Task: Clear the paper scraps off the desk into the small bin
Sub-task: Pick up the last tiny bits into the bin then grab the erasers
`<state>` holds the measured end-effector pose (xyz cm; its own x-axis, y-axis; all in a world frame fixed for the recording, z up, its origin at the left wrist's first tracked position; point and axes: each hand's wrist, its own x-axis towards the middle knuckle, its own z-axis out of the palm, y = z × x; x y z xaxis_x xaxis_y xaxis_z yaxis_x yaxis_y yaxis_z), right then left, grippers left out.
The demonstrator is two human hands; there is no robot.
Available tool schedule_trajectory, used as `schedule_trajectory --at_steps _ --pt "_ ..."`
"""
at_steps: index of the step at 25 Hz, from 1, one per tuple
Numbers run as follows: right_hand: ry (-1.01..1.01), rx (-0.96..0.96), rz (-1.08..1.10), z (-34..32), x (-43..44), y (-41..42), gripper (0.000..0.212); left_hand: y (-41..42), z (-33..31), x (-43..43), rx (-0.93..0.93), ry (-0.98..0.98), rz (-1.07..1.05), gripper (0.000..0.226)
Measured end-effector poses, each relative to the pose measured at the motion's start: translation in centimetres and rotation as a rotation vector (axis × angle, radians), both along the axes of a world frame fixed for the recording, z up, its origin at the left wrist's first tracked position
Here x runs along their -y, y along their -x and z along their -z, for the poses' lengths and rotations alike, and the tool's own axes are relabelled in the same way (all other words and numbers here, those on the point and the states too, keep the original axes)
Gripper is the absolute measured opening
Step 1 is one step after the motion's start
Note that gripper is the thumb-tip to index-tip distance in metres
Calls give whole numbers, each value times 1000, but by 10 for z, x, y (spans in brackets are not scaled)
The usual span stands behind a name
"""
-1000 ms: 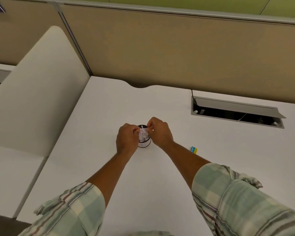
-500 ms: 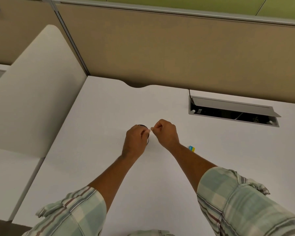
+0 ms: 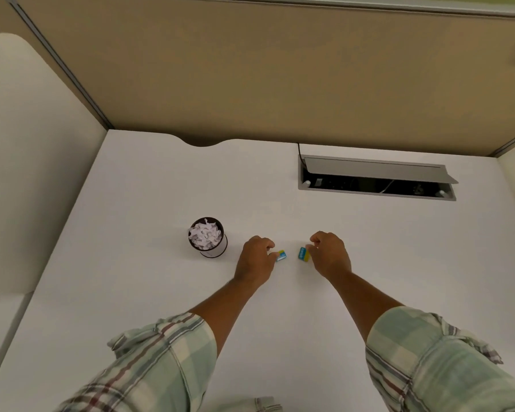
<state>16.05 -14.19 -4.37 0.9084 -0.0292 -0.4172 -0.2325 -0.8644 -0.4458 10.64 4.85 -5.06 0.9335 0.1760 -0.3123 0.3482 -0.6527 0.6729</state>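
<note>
Both hands have left the small bin (image 3: 208, 237) and now sit to its right on the white tabletop (image 3: 131, 292). Left hand (image 3: 254, 260) curled, fingertips pinching a blue-and-yellow scrap (image 3: 281, 256). Right hand (image 3: 330, 255) curled likewise, fingers touching a second blue-and-yellow scrap (image 3: 304, 254); firm grip or mere contact, cannot tell. Bin upright, left of the left hand, packed to the rim with white paper scraps (image 3: 205, 234). Open cable hatch (image 3: 375, 178) at the far right.

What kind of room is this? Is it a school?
More likely an office cubicle: a white desk walled by tan fabric partitions, with a cable hatch open in the desktop. A small bin holds paper scraps.
</note>
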Motion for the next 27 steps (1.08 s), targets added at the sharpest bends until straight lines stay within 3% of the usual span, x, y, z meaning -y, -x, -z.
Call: schedule_trajectory --at_steps 8,14,21,27 --pt "56 -65 -143 25 -2 5 36 -10 21 21 -133 -144 99 33" --pt "129 -51 -178 31 -6 14 16 -4 22 24 -92 -149 78 18" --pt "-133 -107 48 28 -3 48 12 43 23 9 -29 69 -49 3" --pt "-226 -96 23 19 -27 82 16 86 8 -23 115 95 -191 1"
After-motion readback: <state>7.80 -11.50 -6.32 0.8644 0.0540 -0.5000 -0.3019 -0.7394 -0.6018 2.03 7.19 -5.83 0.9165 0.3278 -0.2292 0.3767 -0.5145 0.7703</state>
